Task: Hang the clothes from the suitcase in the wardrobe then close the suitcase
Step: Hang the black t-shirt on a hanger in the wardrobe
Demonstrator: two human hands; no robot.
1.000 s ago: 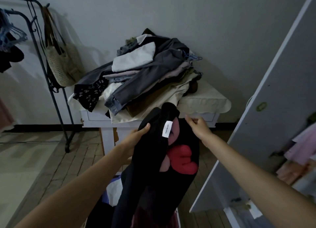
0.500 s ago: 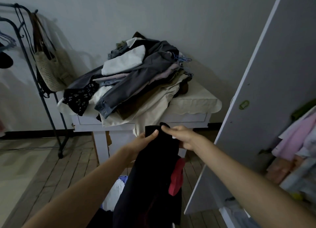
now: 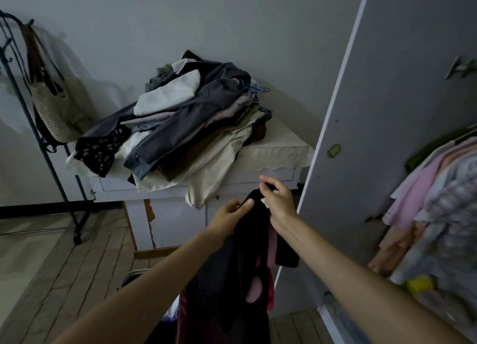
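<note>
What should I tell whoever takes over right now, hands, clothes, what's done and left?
Left hand: pinching the top edge of the black garment with red and pink patches.
Right hand: gripping the same garment's top, by its white label.
The garment hangs between both hands, in front of the white wardrobe door, which stands open. No hanger on it that I can see.
Clothes already hang inside the wardrobe.
Left: hang this one; the suitcase is barely in view, so check it, then close it.

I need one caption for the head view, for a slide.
Both hands hold a black garment up beside the open wardrobe door.
</note>
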